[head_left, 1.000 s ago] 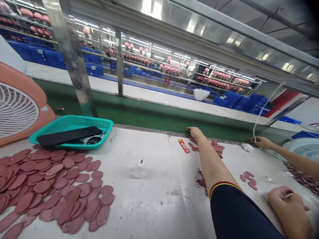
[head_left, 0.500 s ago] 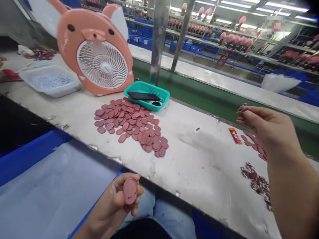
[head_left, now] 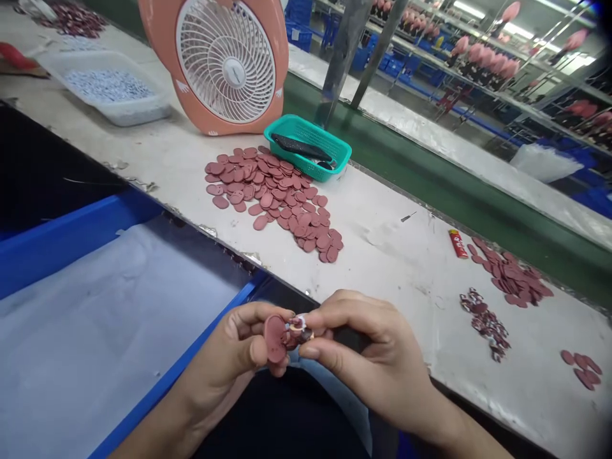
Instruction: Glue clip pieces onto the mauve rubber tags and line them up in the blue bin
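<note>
My left hand point(head_left: 239, 350) is closed on a reddish-brown oval disc point(head_left: 275, 338), low in front of my lap. Between the thumb and fingers of my right hand point(head_left: 368, 344) is a small brown-and-white figurine point(head_left: 297, 326), touching the disc's right side. The fingers partly hide where the two meet. On the table point(head_left: 382, 280) beyond lies a large pile of similar oval discs point(head_left: 287, 204). A heap of small brown-and-white figurines point(head_left: 485, 322) lies to the right, below a second pile of discs point(head_left: 516, 277).
An orange fan point(head_left: 234, 70) stands at the back beside a turquoise basket point(head_left: 306, 143) holding a black object. Left of it sits a white tray point(head_left: 138, 111) of small pale pieces. A red wrapper point(head_left: 458, 243) lies at right. A blue bin point(head_left: 119, 210) with a white liner is below left.
My right hand has come from above the right side of the table to my left hand, bringing the small figurine against the disc. My view has tilted downward.
</note>
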`<state>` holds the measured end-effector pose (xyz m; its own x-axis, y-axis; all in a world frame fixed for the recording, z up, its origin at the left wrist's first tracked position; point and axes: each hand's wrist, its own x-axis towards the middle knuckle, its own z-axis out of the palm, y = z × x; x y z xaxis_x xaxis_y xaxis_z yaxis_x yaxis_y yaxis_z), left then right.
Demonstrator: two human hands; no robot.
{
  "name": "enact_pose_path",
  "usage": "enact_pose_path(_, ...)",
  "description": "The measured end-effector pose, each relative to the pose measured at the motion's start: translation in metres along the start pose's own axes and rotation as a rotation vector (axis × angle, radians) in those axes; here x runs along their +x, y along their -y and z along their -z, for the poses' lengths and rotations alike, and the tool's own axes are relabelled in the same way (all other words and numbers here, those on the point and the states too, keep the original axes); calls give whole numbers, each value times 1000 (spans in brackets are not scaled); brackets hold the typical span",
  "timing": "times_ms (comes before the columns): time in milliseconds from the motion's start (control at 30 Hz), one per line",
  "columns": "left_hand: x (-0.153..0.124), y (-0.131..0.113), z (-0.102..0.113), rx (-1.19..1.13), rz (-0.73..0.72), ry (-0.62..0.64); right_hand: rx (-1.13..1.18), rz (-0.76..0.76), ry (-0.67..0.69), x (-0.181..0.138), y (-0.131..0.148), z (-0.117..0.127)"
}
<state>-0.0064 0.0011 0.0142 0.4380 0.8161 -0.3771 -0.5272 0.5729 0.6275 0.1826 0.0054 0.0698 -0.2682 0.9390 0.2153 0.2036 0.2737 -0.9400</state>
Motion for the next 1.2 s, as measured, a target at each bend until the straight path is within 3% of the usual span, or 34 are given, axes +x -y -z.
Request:
enact_pose_path(467,-3,5,0,-31,3,12,-120,99,62,-3,2,-2)
enact_pose_path(867,-5,7,2,-87,23,-38,-92,76,66,0,0,-4)
enact_pose_path(1200,-1,7,2,-103,21,-23,-113,98,150,4,0,1)
